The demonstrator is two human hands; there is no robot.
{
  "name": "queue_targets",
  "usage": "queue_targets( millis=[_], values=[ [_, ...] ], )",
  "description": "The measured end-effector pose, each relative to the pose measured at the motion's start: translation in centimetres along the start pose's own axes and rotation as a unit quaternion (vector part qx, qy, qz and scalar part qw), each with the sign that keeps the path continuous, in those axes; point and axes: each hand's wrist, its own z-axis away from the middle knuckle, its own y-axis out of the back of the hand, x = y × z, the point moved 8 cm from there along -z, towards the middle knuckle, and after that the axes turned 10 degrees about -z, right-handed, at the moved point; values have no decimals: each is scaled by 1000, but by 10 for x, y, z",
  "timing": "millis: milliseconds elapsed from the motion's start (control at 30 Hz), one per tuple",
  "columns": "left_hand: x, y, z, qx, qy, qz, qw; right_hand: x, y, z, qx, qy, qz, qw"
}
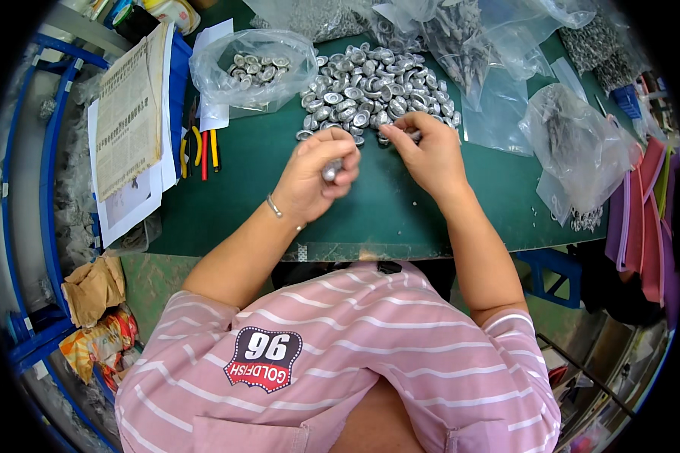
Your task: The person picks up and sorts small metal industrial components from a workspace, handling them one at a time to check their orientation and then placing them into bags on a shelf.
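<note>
A heap of small silvery cup-shaped metal parts [370,83] is spread on the green tabletop [370,204]. My left hand [321,166] is curled closed, with metal parts showing between its fingers and palm. At the heap's near edge, my right hand [427,151] reaches in; its thumb and forefinger close around a metal part. A clear plastic bag [204,72] lies open left of the heap, with more of the same parts inside.
Newspaper [132,113] and white sheets lean against a blue bin at the left. Pliers [196,145] and pens lie beside them. Plastic bags [574,128] of metal pieces crowd the right and far side. A blue stool [549,275] stands below the table's right edge.
</note>
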Motion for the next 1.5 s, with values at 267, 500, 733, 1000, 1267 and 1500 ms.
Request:
queue_targets(
  millis=[267,500,733,1000,1267,1500],
  values=[
    [51,-10,-28,186,-330,-697,609,-9,-19,-15,-40,22,267,963],
    [35,17,-23,120,-167,-369,906,41,8,2,-76,-251,-399,879],
    [25,4,-16,48,-142,-368,918,6,13,2,-69,38,-66,995],
    [19,-21,-11,103,-271,-702,651,27,0,14,-69,-101,-104,987],
    [-11,-14,5,-72,64,116,989,22,-12,46,-141,-272,-669,678],
    [38,23,-11,115,-52,-337,933,26,3,19,-69,-133,-228,962]
  ],
)
